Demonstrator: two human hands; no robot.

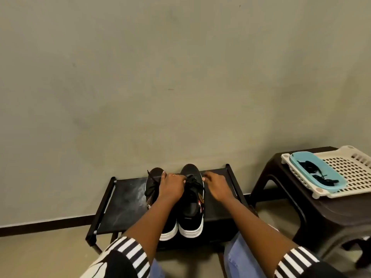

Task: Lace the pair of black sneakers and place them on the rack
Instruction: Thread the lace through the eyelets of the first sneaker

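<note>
Two black sneakers with white soles are seen side by side on the dark top shelf of a low black rack [124,199], which is set against the wall. Both are laid with the long axis running from six to twelve o'clock: heels toward the person at six, toes toward the wall at twelve. The left sneaker [153,189] and the right sneaker [190,199] are touching or nearly touching along their inner sides, and both are seen to be laced, with black laces [192,180] gathered over the tongue of the right one.

The left hand [172,185] is laid between the two sneakers near their toe ends, its fingers curled down over the laced area; whether a lace or the upper is actually pinched cannot be told. The right hand [215,184] is placed at three o'clock of the right sneaker, against its outer side, with fingers bent and the fingertips at the shoe's edge; whether anything is gripped there cannot be told either.

At three o'clock of the rack, well apart from it, a dark brown plastic stool [301,197] is seen. On it a cream perforated tray [353,177] is resting, and a light blue dish [297,159] holding some black cord is set in the tray.
</note>
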